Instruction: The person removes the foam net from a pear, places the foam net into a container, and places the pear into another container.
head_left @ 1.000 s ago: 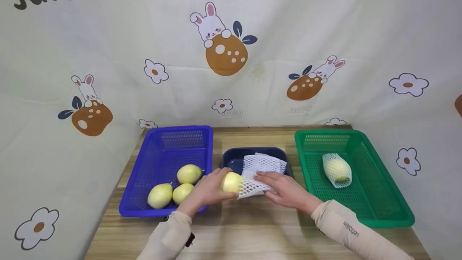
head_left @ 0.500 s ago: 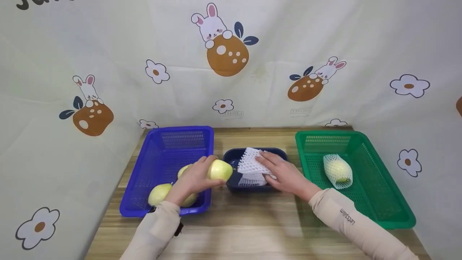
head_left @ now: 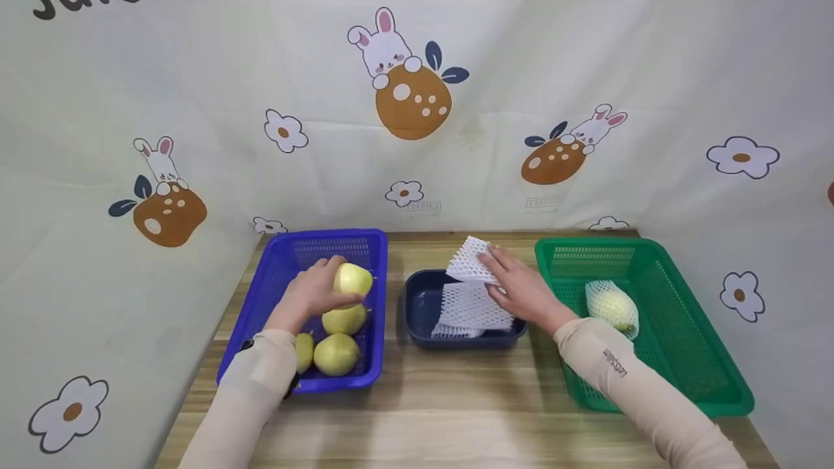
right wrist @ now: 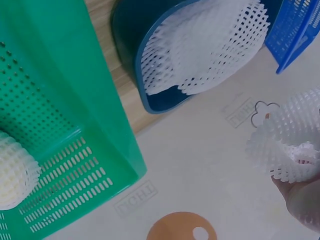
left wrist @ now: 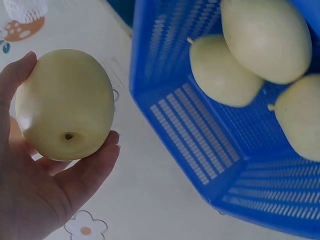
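My left hand (head_left: 309,293) grips a yellow-green pear (head_left: 354,280) above the blue basket (head_left: 280,267). In the left wrist view, thumb and fingers curl round its sides, with the blossom end (left wrist: 69,136) facing the camera. Several other pears (head_left: 337,355) lie in the basket beneath. My right hand (head_left: 526,292) pinches a white foam net sleeve (head_left: 469,262) over the back of the small dark blue tray (head_left: 422,309). The sleeve's mouth (right wrist: 295,150) stands partly open in the right wrist view. More flat foam nets (head_left: 475,306) lie in the tray.
At the right stands a green basket (head_left: 690,352) holding one pear in a foam net (head_left: 612,306). All three containers rest on a wooden tabletop (head_left: 449,404). A printed cloth (head_left: 482,163) hangs behind and at both sides.
The left hand has moved left with the pear, from beside the net over the tray to above the blue basket. The right hand has lifted the foam net sleeve, now apart from the pear, toward the back.
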`<state>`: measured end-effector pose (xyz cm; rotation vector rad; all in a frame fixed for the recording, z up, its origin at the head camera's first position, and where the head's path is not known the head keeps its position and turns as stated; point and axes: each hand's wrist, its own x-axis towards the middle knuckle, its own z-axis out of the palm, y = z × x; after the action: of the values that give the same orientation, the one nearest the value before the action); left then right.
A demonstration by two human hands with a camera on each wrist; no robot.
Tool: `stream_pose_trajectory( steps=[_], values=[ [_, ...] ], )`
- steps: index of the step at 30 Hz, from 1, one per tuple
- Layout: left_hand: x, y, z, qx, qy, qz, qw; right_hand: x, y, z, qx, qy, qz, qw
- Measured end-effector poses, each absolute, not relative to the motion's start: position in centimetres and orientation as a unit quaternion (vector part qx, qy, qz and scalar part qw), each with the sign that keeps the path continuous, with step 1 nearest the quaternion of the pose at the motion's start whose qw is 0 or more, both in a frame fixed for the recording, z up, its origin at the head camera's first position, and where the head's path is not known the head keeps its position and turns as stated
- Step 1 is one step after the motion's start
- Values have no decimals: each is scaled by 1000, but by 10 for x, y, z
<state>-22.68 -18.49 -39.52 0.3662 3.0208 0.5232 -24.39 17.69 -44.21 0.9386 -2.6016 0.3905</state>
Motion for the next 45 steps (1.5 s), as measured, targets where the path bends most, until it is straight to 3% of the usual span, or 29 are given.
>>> stream_pose_trajectory(
  steps=[9, 29, 35, 45],
  values=[
    [-241, -212, -400, 91, 984, 149, 42, -261, 175, -445, 300, -931, 131, 163],
    [-256, -235, -428, 30, 976, 137, 166, -269, 158, -471, 315, -940, 91, 98],
    [-254, -235, -440, 37, 979, 94, 175, -267, 152, -478, 317, -941, 93, 68],
    [-260, -232, -449, 41, 989, 38, 139, -264, 154, -484, 324, -941, 86, 47]
  ],
)
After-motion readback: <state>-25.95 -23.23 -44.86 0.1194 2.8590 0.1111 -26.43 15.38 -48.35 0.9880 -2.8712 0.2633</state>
